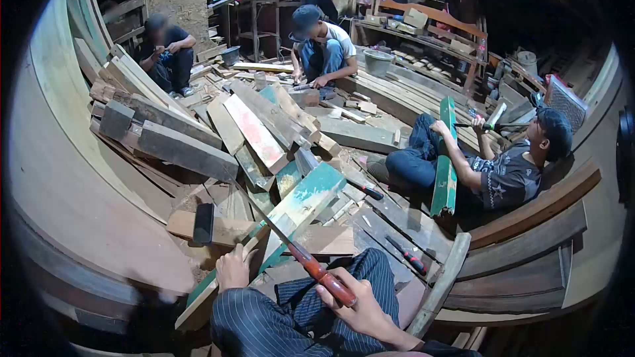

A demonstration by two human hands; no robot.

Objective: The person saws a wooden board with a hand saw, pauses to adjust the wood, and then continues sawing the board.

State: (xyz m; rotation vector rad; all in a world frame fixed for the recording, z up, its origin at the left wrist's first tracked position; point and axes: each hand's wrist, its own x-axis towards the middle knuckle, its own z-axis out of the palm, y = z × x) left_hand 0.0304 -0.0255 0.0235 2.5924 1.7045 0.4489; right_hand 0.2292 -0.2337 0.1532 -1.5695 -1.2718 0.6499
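Chisel: my right hand (357,307) has fingers curled closed around the handle end of what looks like a wooden-handled chisel (307,261); its long blade points forward and left over the boards.
Green-edged board: my left hand (233,269) lies over this narrow board (198,305) beside my striped trousers (248,320); that grip looks closed on the edge, though I can't see the underside.
Painted plank: a broader plank with worn green paint (307,198) slopes away just ahead; I can't tell whether the blade touches it or passes above.
Tools in reach: a screwdriver-like tool with a red-and-black handle (407,256) lies on the boards to my right, and a black block (204,225) sits beyond my left hand.
Step in hand: I judge it to be steadying wood and lining up the blade.
Next move: a stroke would call for a firm left grip, fingers clear of the edge.
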